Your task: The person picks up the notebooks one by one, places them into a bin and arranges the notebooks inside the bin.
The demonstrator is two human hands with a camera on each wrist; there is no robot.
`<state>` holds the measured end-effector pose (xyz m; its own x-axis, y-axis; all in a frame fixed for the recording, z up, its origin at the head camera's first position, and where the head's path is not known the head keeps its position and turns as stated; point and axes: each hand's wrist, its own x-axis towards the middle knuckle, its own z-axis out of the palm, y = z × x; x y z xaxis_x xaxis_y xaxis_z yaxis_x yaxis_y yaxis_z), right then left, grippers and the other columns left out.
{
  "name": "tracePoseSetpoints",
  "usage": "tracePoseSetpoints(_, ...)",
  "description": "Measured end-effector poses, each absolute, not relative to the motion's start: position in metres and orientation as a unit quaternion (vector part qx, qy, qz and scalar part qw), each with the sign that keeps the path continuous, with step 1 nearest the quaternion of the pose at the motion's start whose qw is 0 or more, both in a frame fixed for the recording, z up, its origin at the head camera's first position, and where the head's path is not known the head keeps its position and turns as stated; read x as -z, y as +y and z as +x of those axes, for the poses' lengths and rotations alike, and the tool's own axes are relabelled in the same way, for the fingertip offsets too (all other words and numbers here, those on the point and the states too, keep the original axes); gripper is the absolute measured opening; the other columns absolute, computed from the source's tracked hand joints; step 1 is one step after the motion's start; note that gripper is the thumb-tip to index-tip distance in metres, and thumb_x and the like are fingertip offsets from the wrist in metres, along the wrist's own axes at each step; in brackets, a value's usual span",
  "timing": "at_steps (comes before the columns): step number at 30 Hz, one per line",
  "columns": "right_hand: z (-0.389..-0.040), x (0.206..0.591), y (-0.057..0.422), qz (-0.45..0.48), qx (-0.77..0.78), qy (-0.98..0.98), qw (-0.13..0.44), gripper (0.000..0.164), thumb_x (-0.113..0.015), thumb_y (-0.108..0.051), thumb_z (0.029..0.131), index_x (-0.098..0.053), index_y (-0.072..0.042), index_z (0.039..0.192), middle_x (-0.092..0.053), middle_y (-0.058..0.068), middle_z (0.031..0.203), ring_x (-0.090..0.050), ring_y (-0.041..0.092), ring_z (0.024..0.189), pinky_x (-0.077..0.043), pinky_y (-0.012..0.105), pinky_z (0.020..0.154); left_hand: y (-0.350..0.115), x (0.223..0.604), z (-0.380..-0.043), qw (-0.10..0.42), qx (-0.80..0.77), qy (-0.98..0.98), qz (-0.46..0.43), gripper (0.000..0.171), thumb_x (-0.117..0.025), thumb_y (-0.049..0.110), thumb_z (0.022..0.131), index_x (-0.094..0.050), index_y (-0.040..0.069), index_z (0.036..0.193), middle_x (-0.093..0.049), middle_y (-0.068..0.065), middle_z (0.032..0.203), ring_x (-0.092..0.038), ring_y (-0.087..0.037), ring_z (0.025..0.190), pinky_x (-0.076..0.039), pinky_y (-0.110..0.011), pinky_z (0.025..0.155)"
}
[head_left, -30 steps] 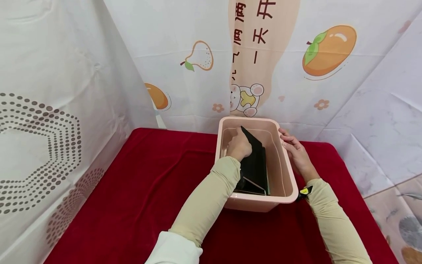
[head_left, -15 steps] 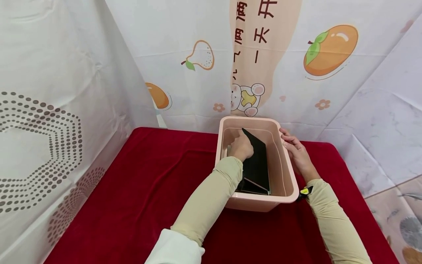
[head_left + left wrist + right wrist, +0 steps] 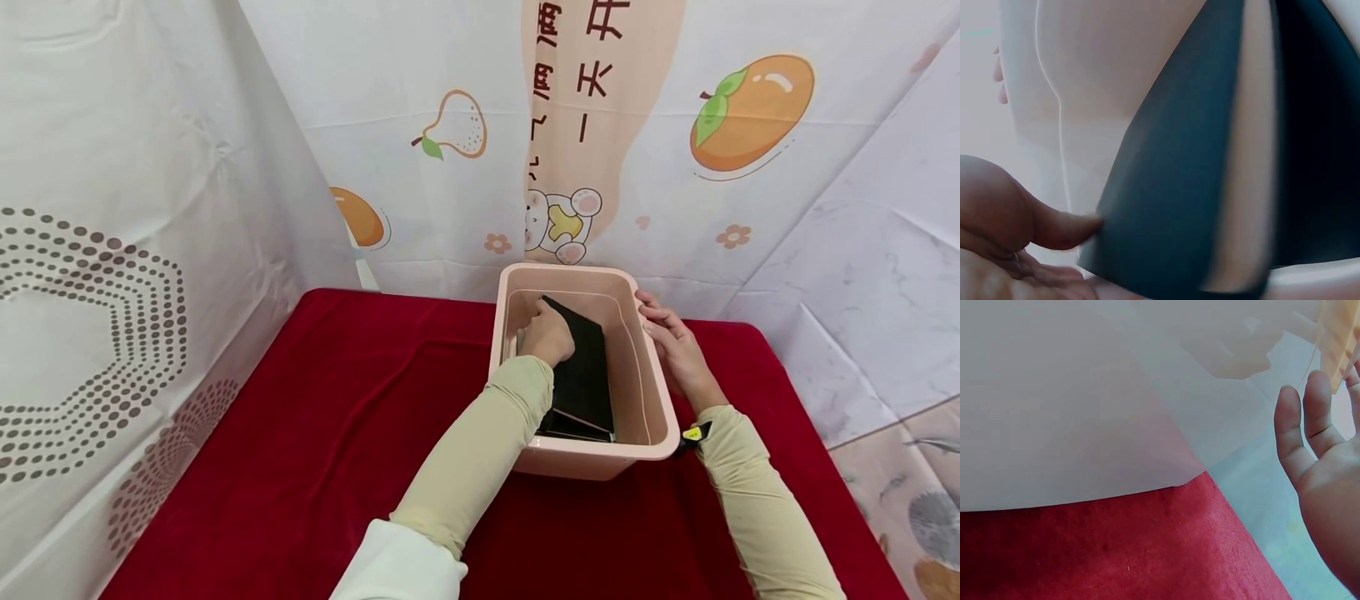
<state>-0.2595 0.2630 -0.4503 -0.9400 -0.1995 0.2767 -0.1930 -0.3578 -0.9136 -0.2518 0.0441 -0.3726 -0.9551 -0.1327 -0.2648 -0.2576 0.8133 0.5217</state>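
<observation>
A pink plastic bin stands on red cloth, with a flat black panel leaning inside it. My left hand reaches into the bin and pinches the panel's far edge. In the left wrist view the thumb presses near a corner of the panel, and the other fingers lie under it. A pale strip separates this panel from a second dark surface. My right hand rests against the bin's right rim, its fingers fairly straight in the right wrist view.
The red cloth spreads left of and in front of the bin. Close behind it hangs a white curtain printed with fruit. A yellow-marked black strap sits at the right wrist.
Over the last second the black panel has shifted slightly and its far edge sits a little lower in the bin. The left hand moved slightly with it; the right hand stays put.
</observation>
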Motion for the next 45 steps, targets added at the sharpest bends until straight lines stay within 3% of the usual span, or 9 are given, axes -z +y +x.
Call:
tracePoseSetpoints(5, -0.26, 0.449, 0.264, -0.17, 0.799, 0.577, -0.007, 0.028, -0.052, -0.008, 0.106, -0.065, -0.008, 0.13, -0.047, -0.007, 0.153, -0.044, 0.005, 0.14, -0.05, 0.016, 0.103, 0.047, 0.371, -0.253, 0.104, -0.286, 0.945, -0.118, 0.087, -0.068, 0.02, 0.091, -0.015, 0.007, 0.16, -0.042, -0.026, 0.143, -0.046, -0.039, 0.131, -0.047, -0.043, 0.106)
tracePoseSetpoints(14, -0.259, 0.449, 0.266, -0.174, 0.8, 0.575, -0.002, 0.028, -0.051, -0.009, 0.106, -0.065, -0.009, 0.13, -0.045, -0.008, 0.154, -0.047, 0.003, 0.137, -0.051, 0.016, 0.101, 0.047, 0.369, -0.252, 0.104, -0.265, 0.955, -0.081, 0.067, -0.062, 0.025, 0.097, -0.03, 0.007, 0.154, -0.04, -0.022, 0.155, -0.042, -0.043, 0.142, -0.038, -0.048, 0.118)
tracePoseSetpoints(20, -0.259, 0.451, 0.266, -0.175, 0.793, 0.583, 0.0, 0.028, -0.051, -0.01, 0.106, -0.064, -0.009, 0.13, -0.045, -0.008, 0.154, -0.045, 0.004, 0.138, -0.052, 0.017, 0.1, 0.042, 0.364, -0.249, 0.084, -0.263, 0.96, -0.047, 0.045, -0.056, 0.03, 0.1, -0.049, 0.008, 0.139, -0.056, -0.012, 0.141, -0.053, -0.035, 0.131, -0.045, -0.054, 0.109)
tracePoseSetpoints(24, -0.261, 0.451, 0.263, -0.173, 0.785, 0.594, -0.004, 0.028, -0.051, -0.011, 0.106, -0.063, -0.009, 0.131, -0.044, -0.008, 0.156, -0.041, 0.006, 0.142, -0.05, 0.016, 0.102, 0.04, 0.355, -0.249, 0.069, -0.286, 0.955, -0.028, 0.029, -0.055, 0.031, 0.101, -0.062, 0.01, 0.12, -0.064, -0.009, 0.119, -0.063, -0.029, 0.11, -0.052, -0.053, 0.096)
tracePoseSetpoints(27, -0.261, 0.451, 0.26, -0.17, 0.776, 0.608, -0.011, 0.028, -0.05, -0.011, 0.107, -0.063, -0.009, 0.131, -0.045, -0.008, 0.156, -0.036, 0.009, 0.145, -0.049, 0.015, 0.103, 0.04, 0.347, -0.248, 0.062, -0.288, 0.956, -0.002, 0.039, -0.05, 0.028, 0.104, -0.057, 0.008, 0.136, -0.065, -0.009, 0.109, -0.064, -0.027, 0.099, -0.054, -0.047, 0.092)
tracePoseSetpoints(31, -0.261, 0.45, 0.259, -0.168, 0.768, 0.618, -0.02, 0.027, -0.051, -0.012, 0.106, -0.064, -0.007, 0.13, -0.047, -0.009, 0.154, -0.037, 0.009, 0.145, -0.049, 0.014, 0.103, 0.039, 0.334, -0.245, 0.046, -0.274, 0.96, 0.032, 0.059, -0.048, 0.026, 0.105, -0.03, 0.008, 0.158, -0.066, -0.008, 0.112, -0.063, -0.025, 0.098, -0.051, -0.04, 0.094)
tracePoseSetpoints(37, -0.263, 0.443, 0.265, -0.179, 0.695, 0.694, -0.055, 0.032, -0.054, -0.013, 0.105, -0.06, 0.004, 0.132, -0.052, -0.008, 0.153, -0.042, 0.001, 0.142, -0.047, 0.01, 0.101, 0.031, 0.311, -0.242, 0.054, -0.318, 0.946, 0.031, 0.07, -0.051, 0.021, 0.103, -0.015, 0.015, 0.163, -0.064, -0.011, 0.093, -0.061, -0.026, 0.072, -0.048, -0.037, 0.062)
tracePoseSetpoints(39, -0.263, 0.439, 0.269, -0.18, 0.663, 0.724, -0.063, 0.034, -0.055, -0.014, 0.105, -0.059, 0.006, 0.132, -0.052, -0.006, 0.154, -0.044, -0.002, 0.14, -0.046, 0.009, 0.1, 0.027, 0.304, -0.241, 0.05, -0.333, 0.941, 0.044, 0.073, -0.053, 0.019, 0.102, -0.015, 0.016, 0.164, -0.064, -0.01, 0.093, -0.061, -0.025, 0.071, -0.048, -0.033, 0.059)
tracePoseSetpoints(45, -0.261, 0.428, 0.276, -0.181, 0.577, 0.793, -0.072, 0.034, -0.058, -0.016, 0.104, -0.06, 0.007, 0.128, -0.053, 0.001, 0.154, -0.054, -0.007, 0.125, -0.048, 0.009, 0.094, 0.008, 0.286, -0.239, 0.017, -0.344, 0.937, 0.066, 0.067, -0.062, 0.028, 0.099, -0.033, 0.013, 0.158, -0.066, -0.005, 0.128, -0.064, -0.023, 0.11, -0.053, -0.037, 0.097)
